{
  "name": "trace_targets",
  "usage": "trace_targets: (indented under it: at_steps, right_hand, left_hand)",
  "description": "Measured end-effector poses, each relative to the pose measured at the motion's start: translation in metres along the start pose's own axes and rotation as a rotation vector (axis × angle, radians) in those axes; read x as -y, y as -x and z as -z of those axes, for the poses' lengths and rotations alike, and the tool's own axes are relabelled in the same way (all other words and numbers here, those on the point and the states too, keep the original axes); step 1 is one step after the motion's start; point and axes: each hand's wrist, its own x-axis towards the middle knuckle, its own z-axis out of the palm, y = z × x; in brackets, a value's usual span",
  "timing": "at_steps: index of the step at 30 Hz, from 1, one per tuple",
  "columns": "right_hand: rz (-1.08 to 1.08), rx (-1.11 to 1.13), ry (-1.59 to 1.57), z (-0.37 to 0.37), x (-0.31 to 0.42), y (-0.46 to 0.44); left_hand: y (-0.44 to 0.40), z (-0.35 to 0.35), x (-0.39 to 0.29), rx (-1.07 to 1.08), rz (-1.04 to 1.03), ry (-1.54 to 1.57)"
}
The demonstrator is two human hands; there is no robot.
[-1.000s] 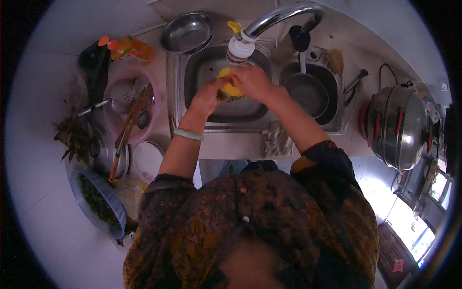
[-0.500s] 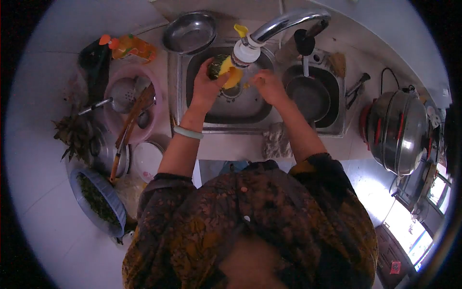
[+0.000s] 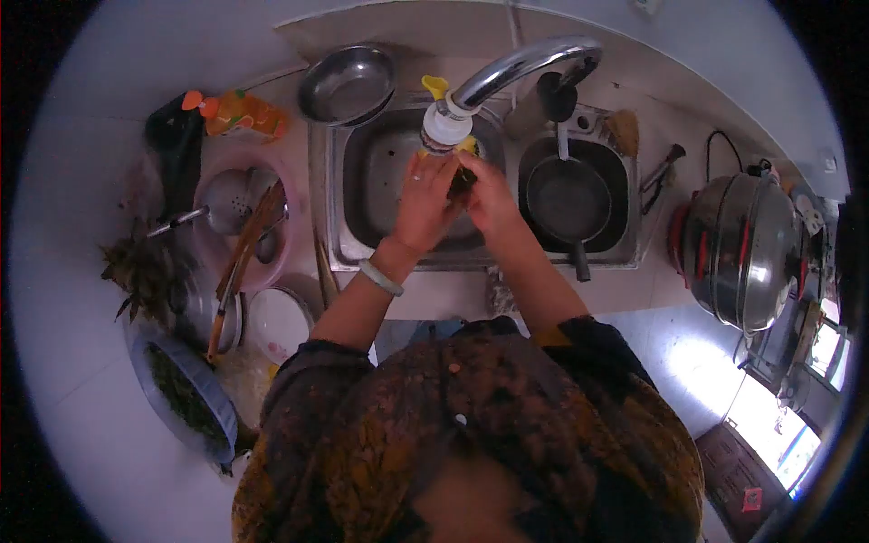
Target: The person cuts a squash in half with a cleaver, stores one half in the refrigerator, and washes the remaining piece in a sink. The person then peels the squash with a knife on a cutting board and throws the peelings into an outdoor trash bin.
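Under the white faucet head (image 3: pixel 444 122), a piece of pumpkin (image 3: pixel 463 183) with dark green rind and a bit of yellow flesh is mostly hidden by fingers. My left hand (image 3: pixel 427 197), a pale bangle at its wrist, is closed around the pumpkin's left side. My right hand (image 3: pixel 491 197) grips it from the right, close beside the left. Both are above the larger sink basin (image 3: pixel 371 195). Whether water is running cannot be made out.
A pan (image 3: pixel 568 199) sits in the smaller right basin. Metal bowls (image 3: pixel 348 86) stand behind the sink's left corner. Left are a pink basin (image 3: pixel 288 217) with utensils, an orange bottle (image 3: pixel 243 116) and a blue basin of greens (image 3: pixel 145 362). A large lidded pot (image 3: pixel 738 253) stands right.
My right hand has moved left and joined my left on the pumpkin. The yellow flesh is now largely covered. The view has shifted slightly, and the pan's handle now shows.
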Motion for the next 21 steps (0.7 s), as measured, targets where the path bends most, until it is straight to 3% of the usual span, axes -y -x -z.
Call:
trace_targets:
  at_steps: [1,4,7,10,13,17,19,21]
  right_hand:
    - [0.012,0.032,0.017,0.0,0.005,0.008]
    - [0.043,0.176,-0.068,0.021,0.004,-0.005]
    - [0.048,0.215,-0.052,0.014,0.012,-0.001]
    - [0.117,0.212,0.052,0.005,0.013,-0.001]
    - [0.244,0.133,0.418,0.003,0.003,0.003]
    - [0.248,-0.036,1.06,0.008,0.016,0.005]
    - [0.379,-0.046,1.193,0.028,0.011,0.001]
    - [0.489,-0.153,1.275,0.044,0.021,0.013]
  left_hand:
    - [0.001,0.007,-0.004,0.024,-0.008,0.023]
    - [0.02,-0.002,0.009,-0.262,0.268,0.23]
    - [0.031,-0.021,0.028,-0.294,1.033,1.246]
    - [0.016,0.0,0.011,-0.083,0.819,1.442]
    - [0.005,-0.004,0.023,0.008,0.994,1.794]
    - [-0.005,0.0,0.013,-0.024,1.108,1.417]
    - [-0.005,0.003,0.008,-0.094,1.091,1.224]
    - [-0.007,-0.002,0.006,-0.212,1.064,1.223]
